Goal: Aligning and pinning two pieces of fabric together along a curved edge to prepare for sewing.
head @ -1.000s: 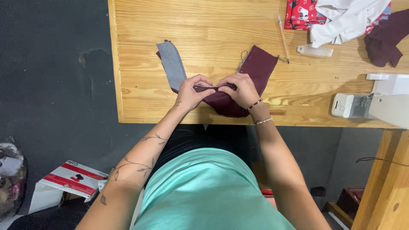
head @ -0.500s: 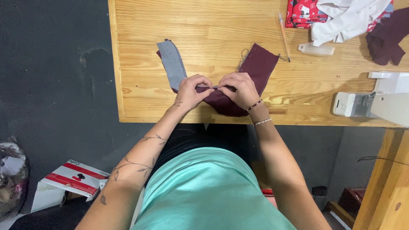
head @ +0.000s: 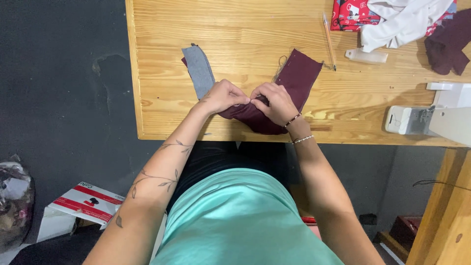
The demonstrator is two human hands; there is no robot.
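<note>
left hand (head: 223, 95) and right hand (head: 274, 102) both pinching the maroon cloth (head: 289, 86), fingertips touching, grey strip (head: 198, 71) just left of it.

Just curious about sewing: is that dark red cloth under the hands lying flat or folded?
Partly folded. The maroon cloth lies flat at its far end, but bunches near the table edge where the left hand and right hand pinch it.
</note>
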